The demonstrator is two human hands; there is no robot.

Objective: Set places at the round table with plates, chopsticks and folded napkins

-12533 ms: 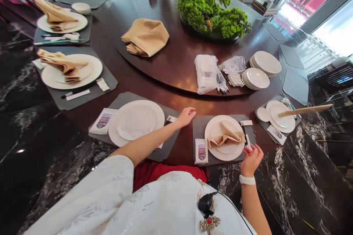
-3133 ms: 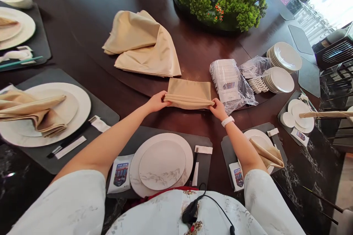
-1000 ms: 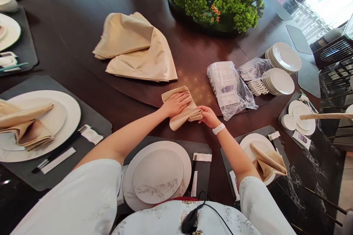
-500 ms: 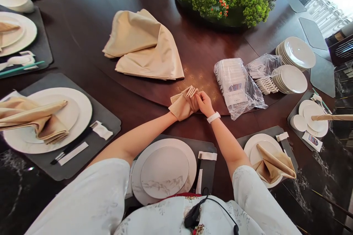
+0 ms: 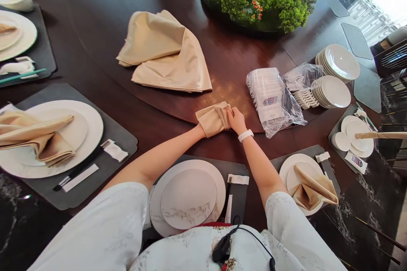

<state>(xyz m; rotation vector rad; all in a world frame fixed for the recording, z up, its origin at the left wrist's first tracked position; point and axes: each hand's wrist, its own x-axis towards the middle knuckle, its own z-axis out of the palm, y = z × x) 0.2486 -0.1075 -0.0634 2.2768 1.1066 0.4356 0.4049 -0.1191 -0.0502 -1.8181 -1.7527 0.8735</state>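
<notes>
A beige cloth napkin (image 5: 213, 119), folded into layers, is between my hands just above the table's near side. My right hand (image 5: 235, 119), closed, pinches its right end; a white band circles that wrist. My left hand (image 5: 201, 130) goes in under the napkin from the left, so the cloth covers its fingers and I cannot see how they are bent. Below my forearms, a small plate (image 5: 189, 197) rests on a larger plate (image 5: 156, 211). Beyond my hands lies a pile of beige napkins (image 5: 171, 57).
Plastic-wrapped white packets (image 5: 271, 97) and stacked plates (image 5: 335, 92) stand on the right. A green plant arrangement (image 5: 282, 4) occupies the table's centre. Place settings with folded napkins flank me, including the left napkin (image 5: 47, 133) and right napkin (image 5: 313, 186).
The napkin's bunched upper folds now lie flatter and spread leftward over my left hand. My right hand keeps its pinch and has shifted very slightly right. The view has turned a little.
</notes>
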